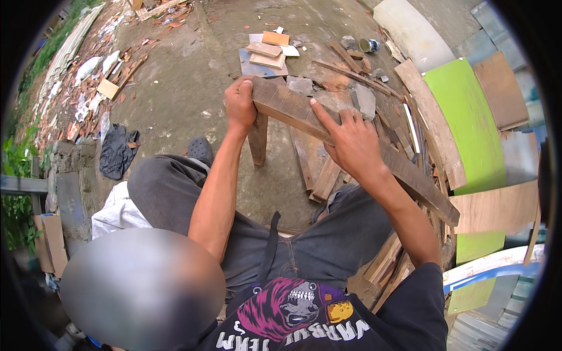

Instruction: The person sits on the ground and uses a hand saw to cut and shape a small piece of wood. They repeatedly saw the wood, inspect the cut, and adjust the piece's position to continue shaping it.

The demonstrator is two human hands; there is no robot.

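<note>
A long wooden beam (357, 131) is held up in front of the person, above the ground and across the right thigh; its long axis slants from the upper left, beyond the knees, down to the lower right, where its free end points toward the plywood sheet (494, 207) at the side. The left hand (240, 105) is closed around the far end, thumb laid against the wood and fingers folded, though their tips are hidden. The right hand (354, 137) clasps the beam near its middle, index finger stretched along the face, the other fingers bent close together over the far edge; the thumb is mostly out of sight. Below the left hand a short wooden piece (257, 140) stands nearly upright, narrowing downward; whether it is joined to the beam cannot be told. Beneath lie loose boards (326, 178), and farther out are grey stone blocks (364, 101), a small stack of wood offcuts (266, 55) and a tipped can (369, 45) whose printed label is too small to read. A bright green panel (465, 123) lies to the right, a crumpled black bag (119, 152) to the left. Nearest the camera, the dark T-shirt (304, 310) bears white block lettering, seen upside down, under a magenta and grey skull-like figure.
</note>
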